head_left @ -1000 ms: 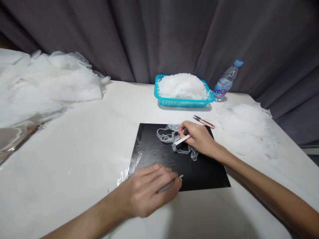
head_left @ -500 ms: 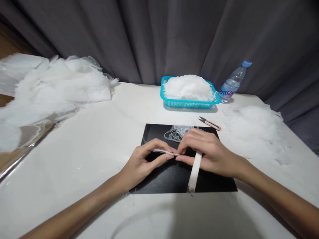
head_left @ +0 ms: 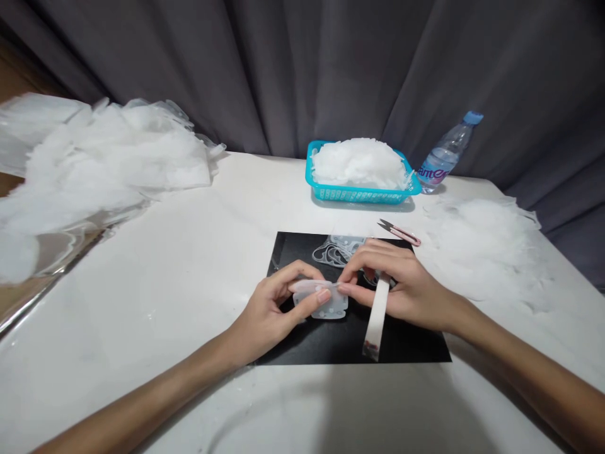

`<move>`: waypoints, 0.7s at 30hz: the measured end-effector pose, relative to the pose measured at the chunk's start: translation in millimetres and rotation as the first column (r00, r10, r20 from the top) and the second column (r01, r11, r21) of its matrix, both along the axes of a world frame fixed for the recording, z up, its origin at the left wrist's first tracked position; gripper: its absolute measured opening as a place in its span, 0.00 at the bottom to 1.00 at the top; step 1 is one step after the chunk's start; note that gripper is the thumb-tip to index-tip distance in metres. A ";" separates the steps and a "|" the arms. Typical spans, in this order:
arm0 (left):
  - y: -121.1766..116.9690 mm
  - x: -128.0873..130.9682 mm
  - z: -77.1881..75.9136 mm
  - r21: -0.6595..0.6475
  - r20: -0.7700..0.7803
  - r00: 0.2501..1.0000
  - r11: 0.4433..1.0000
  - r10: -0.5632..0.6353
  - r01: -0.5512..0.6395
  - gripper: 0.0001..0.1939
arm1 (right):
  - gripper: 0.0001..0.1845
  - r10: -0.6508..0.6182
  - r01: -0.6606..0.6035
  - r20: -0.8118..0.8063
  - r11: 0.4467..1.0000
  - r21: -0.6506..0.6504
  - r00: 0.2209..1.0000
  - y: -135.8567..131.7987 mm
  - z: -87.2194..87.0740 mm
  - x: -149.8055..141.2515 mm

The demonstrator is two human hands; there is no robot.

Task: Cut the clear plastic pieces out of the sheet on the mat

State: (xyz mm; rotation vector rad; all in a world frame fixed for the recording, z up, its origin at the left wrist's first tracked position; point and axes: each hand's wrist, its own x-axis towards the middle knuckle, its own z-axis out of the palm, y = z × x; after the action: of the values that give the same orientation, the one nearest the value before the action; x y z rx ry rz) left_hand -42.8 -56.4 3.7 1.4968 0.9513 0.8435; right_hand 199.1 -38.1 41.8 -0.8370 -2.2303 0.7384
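Note:
My left hand (head_left: 276, 309) pinches a small translucent plastic piece (head_left: 334, 308) with cut-outs between thumb and fingers, its flat face tilted up. At the piece's right edge, the thumb and fingertip of my right hand (head_left: 404, 284) are closed together. A flat white strip (head_left: 377, 318) with a dark, stained lower end is tucked in the right hand and points down toward me. Both hands are above a black mat (head_left: 416, 347). Behind the fingers, thin looped translucent plastic scraps (head_left: 327, 255) lie on the mat, partly hidden by my right hand.
Pink-handled thread snips (head_left: 401, 234) lie by the mat's far right corner. Beyond stand a blue basket (head_left: 363, 195) heaped with white pieces and a water bottle (head_left: 439, 164). Translucent white piles lie at the left (head_left: 113, 151) and right (head_left: 482, 252). A dark curtain (head_left: 293, 69) hangs behind.
The plastic piece has turned from edge-on to showing its flat face. My right fingertips have risen slightly, and the white strip's lower end has shifted a little to the right.

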 end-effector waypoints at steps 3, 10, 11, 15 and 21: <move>1.1 1.5 -1.1 -0.070 0.021 1.000 0.997 0.015 -0.013 0.11 | 0.06 -0.088 0.089 0.111 0.996 0.004 0.990 8.5 -3.2 6.7; 9.8 3.6 -2.5 -0.279 0.067 0.994 0.958 0.084 -0.062 0.18 | 0.43 -0.363 0.306 0.516 0.932 0.197 0.776 34.8 -39.6 34.5; 10.8 3.7 -1.9 -0.320 0.090 0.991 0.945 0.101 -0.067 0.19 | 0.36 -0.360 0.306 0.507 0.933 0.189 0.783 36.7 -43.8 36.0; 14.5 2.9 -0.1 -0.500 0.283 0.945 0.866 0.166 -0.003 0.21 | 0.13 -0.339 0.293 0.462 0.941 0.169 0.820 41.0 -49.7 34.6; 22.5 -3.2 -2.3 -0.628 0.388 0.892 0.774 0.230 0.074 0.24 | 0.10 -0.285 0.269 0.360 0.958 0.095 0.888 48.6 -13.4 53.5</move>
State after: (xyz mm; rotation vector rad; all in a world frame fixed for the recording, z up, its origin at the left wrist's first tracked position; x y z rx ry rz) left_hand -46.0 -33.9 1.5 0.6352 0.8330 0.7746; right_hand 252.5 10.5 28.4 -1.3341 -2.3646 0.4176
